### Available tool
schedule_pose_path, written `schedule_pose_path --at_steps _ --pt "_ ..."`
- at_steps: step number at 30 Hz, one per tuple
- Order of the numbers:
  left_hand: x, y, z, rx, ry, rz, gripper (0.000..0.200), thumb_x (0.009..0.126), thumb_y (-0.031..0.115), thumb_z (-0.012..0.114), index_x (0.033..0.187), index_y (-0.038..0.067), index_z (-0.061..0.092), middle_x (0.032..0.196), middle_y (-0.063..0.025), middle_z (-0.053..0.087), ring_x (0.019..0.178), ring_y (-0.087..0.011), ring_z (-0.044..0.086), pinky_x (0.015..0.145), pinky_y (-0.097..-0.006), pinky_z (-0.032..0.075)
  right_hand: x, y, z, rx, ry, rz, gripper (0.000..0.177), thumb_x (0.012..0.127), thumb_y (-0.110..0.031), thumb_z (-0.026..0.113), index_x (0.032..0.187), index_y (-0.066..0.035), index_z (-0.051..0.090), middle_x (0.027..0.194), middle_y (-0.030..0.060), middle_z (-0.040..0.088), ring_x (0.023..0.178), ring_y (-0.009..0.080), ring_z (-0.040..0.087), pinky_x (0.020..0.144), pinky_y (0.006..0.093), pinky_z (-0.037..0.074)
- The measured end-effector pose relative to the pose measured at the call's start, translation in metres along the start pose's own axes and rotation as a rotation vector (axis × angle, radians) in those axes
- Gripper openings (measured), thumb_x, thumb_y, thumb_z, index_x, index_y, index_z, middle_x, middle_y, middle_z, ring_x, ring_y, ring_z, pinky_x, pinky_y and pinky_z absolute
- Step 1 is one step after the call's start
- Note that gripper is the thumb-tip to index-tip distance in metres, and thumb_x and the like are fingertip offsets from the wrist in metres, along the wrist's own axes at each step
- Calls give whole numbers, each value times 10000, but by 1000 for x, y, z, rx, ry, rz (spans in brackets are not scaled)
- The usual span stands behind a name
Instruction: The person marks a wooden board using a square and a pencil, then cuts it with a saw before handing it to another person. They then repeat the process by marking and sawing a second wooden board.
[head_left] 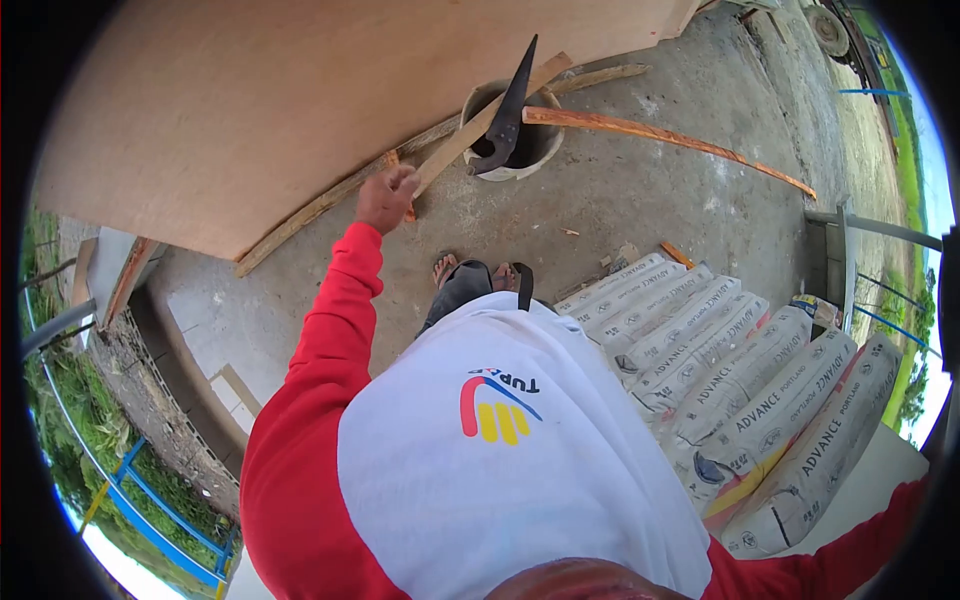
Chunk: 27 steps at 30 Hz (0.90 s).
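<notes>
My left hand (388,198), at the end of a red sleeve, is closed at the near end of a flat wooden strip (455,152). The strip slants up and away across a pale bucket (548,160). Over the bucket lies a black tapering tool (510,105) that looks like a handsaw, its pointed end up and its curved end toward me. A short reddish piece of wood (408,208) shows just beside my hand. My right arm (850,545) stretches out to the lower right, and its hand is outside the picture.
A large plywood sheet (300,110) stands ahead, with a rough pole (310,212) along its lower edge. A reddish wooden stick (680,138) extends right from the bucket. Several cement bags (745,385) lie at right on the concrete floor (470,225). Blue railings (165,515) stand at left.
</notes>
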<state>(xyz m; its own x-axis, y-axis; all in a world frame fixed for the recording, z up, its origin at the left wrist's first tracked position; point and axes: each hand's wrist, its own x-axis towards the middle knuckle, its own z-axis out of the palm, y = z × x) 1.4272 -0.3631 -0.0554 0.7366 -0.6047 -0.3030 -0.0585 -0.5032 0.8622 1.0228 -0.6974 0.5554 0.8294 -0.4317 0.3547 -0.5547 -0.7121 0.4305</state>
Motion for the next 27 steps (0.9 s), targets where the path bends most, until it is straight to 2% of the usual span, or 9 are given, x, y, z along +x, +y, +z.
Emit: schedule_pose_path --at_steps 2,3,5,10,12,14,19,24,27 --pt "-4 7 -50 -26 165 35 346 935 295 623 1105 -3 669 912 -98 699 842 -145 639 779 -293 508 54 -95 32 146 -316 -258 393 592 -111 902 856 -16 627 720 44 566 607 154 490 548 321 411" --pt "-13 19 -67 -38 200 82 365 948 306 619 1119 -14 659 918 -77 688 850 -136 625 789 -284 502 76 -108 69 314 -318 -551 435 667 -282 921 897 -44 640 720 39 576 585 208 490 534 337 408" --pt "-36 41 -91 -59 272 171 403 975 327 611 1147 -36 639 930 -34 665 866 -119 598 809 -265 490 89 -185 118 618 -439 -578 306 617 -24 795 838 -4 584 742 47 497 594 128 476 553 298 384" --pt "-107 71 -58 -213 141 411 459 995 351 574 1285 -5 567 1100 -111 632 1015 -148 583 907 -285 461 138 -351 238 1016 -780 -1000 267 799 -222 762 863 7 641 640 48 538 561 153 466 537 326 395" --pt "-119 72 -14 -81 281 469 395 998 322 561 1224 -2 585 1006 -91 649 949 -153 604 859 -290 482 142 -414 263 1202 -1081 -921 279 832 -246 737 952 -1 679 664 51 580 604 141 501 564 307 418" --pt "-125 60 21 -299 236 173 323 999 285 547 1133 -5 593 906 -70 649 837 -146 615 772 -281 496 145 -471 305 1232 -1283 -925 316 847 -271 720 1019 -9 691 699 66 622 660 139 527 636 305 456" --pt "-106 6 72 -658 621 -387 218 982 206 536 942 -6 564 730 -81 637 558 -149 595 544 -303 491 139 -576 444 1351 -972 -1080 408 791 -306 767 1034 10 681 901 93 675 820 181 624 761 315 507" --pt "-129 -76 134 -593 1216 -849 171 990 183 519 943 22 554 714 -60 620 540 -130 580 512 -290 481 93 -582 672 671 -1052 -1212 741 700 -462 800 1255 -25 579 1196 158 623 1157 349 572 986 447 446" --pt "-123 -93 175 -756 1402 -912 172 993 193 519 945 29 545 712 -65 621 533 -132 578 497 -293 472 43 -557 736 524 -603 -1360 850 682 -496 800 1360 -80 501 1303 112 565 1283 317 466 1054 577 336"
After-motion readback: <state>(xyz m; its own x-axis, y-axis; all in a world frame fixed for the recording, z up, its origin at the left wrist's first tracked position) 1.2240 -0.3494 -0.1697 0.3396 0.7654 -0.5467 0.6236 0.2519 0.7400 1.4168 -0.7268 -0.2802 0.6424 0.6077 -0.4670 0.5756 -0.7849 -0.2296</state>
